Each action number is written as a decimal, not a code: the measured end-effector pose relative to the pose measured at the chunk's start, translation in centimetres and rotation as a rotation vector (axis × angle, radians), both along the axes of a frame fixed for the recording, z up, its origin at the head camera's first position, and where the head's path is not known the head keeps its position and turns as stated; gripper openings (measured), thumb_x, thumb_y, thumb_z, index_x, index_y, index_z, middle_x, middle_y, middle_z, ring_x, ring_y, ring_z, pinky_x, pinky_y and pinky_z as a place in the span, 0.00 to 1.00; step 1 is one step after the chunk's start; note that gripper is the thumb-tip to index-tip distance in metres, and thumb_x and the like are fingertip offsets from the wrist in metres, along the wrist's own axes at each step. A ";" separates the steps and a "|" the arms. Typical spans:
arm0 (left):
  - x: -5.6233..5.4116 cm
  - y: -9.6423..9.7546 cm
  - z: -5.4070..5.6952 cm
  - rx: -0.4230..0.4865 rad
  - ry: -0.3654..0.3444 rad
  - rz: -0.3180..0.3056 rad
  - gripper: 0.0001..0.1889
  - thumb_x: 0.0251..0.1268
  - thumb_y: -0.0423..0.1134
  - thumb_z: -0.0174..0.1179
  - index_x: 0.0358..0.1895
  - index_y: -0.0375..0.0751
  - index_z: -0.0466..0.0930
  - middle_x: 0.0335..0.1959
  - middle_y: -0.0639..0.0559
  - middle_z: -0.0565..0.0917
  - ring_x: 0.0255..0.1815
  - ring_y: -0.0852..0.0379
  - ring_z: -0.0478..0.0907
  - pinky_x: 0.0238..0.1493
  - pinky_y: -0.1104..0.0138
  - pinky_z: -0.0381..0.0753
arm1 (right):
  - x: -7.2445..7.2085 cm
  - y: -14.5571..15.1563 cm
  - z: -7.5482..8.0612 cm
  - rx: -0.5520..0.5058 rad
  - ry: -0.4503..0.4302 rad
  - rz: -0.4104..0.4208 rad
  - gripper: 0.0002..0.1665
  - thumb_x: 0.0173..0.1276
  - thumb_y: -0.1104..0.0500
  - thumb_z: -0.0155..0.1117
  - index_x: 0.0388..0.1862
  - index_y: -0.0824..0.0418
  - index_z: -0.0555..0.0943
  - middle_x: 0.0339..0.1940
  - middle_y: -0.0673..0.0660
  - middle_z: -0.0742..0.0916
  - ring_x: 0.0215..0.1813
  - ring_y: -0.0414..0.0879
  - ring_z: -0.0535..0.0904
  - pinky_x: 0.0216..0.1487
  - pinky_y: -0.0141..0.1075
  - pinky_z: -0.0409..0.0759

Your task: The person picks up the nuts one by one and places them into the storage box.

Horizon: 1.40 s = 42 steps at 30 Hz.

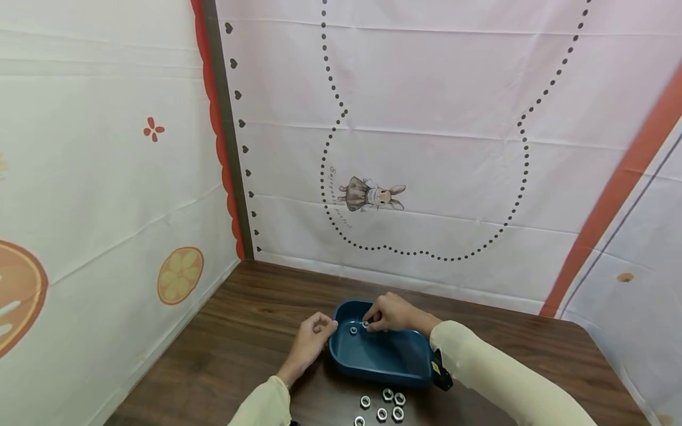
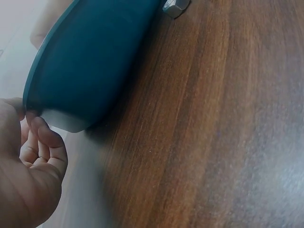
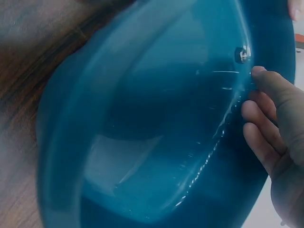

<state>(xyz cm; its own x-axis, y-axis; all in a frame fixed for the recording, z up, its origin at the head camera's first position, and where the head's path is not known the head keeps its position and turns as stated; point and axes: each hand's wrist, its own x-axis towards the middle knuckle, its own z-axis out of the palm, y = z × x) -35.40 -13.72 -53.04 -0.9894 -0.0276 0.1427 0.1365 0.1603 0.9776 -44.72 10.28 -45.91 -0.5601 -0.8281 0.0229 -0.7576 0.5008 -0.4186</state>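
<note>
Hex nut sits between the thumb and forefinger of the right hand, which pinches it with the other fingers curled, inside the blue tray; whether it touches the floor I cannot tell; the left hand, fingers bent, pinches the tray's rim on its own side; a second nut lies on the tray floor between the hands; six loose nuts lie nearer the person than either hand. Only the left wrist view shows the tray's outer wall under the left fingers; the right wrist view looks down inside, where the right fingertips' grip is hidden. Tray floor stretches out on the near side of the right hand; the far wall stands close to its fingers; wooden table spreads left of the left hand to a printed sheet.
</note>
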 end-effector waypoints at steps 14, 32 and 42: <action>0.1 0.2 0.0 -0.009 0.004 -0.010 0.12 0.75 0.43 0.62 0.44 0.35 0.79 0.21 0.54 0.77 0.23 0.61 0.74 0.27 0.70 0.74 | 0.1 -0.5 -0.9 0.064 -0.045 -0.039 0.12 0.68 0.58 0.74 0.48 0.61 0.90 0.15 0.46 0.84 0.13 0.35 0.77 0.18 0.27 0.76; 0.0 0.1 0.1 -0.038 -0.005 0.012 0.10 0.76 0.39 0.60 0.44 0.33 0.79 0.21 0.49 0.78 0.23 0.60 0.72 0.27 0.70 0.73 | 0.8 -0.2 0.6 -0.038 0.082 -0.065 0.18 0.69 0.55 0.73 0.53 0.64 0.87 0.11 0.39 0.74 0.12 0.30 0.64 0.16 0.25 0.61; 0.0 0.2 0.0 -0.029 0.005 -0.004 0.09 0.76 0.38 0.60 0.44 0.33 0.79 0.23 0.43 0.80 0.24 0.59 0.73 0.27 0.70 0.73 | 5.8 2.5 5.6 -0.345 0.126 -0.243 0.16 0.73 0.50 0.68 0.52 0.58 0.87 0.31 0.44 0.88 0.28 0.34 0.78 0.31 0.33 0.79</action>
